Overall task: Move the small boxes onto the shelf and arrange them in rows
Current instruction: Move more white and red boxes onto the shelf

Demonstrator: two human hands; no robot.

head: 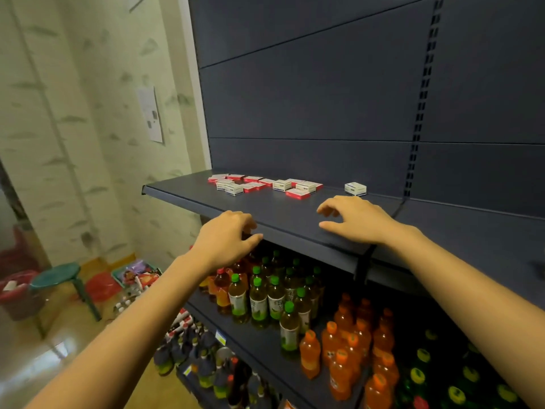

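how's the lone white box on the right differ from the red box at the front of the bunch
The white box is white with blue print; the red box has red sides. The white box looks taller, the red box flatter. The white box sits alone, while the red box lies among other boxes. Both rest on the shelf, untouched.

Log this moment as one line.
left hand empty at shelf front edge | right hand empty above shelf | small boxes clustered unevenly at back | lone box apart, right
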